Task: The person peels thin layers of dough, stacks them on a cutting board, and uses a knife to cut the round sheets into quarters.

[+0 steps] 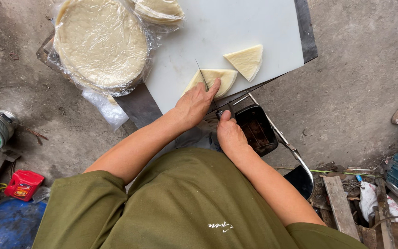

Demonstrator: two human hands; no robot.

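Left hand (194, 103) presses flat on the wedge (210, 79) at the tabletop's (236, 23) near edge; right hand (230, 133) has its grip closed around the knife (203, 76), whose blade could nick the fingertips beside it.

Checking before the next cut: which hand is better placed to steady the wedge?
Left. The left hand already presses on the wedge, while the right hand grips the knife.
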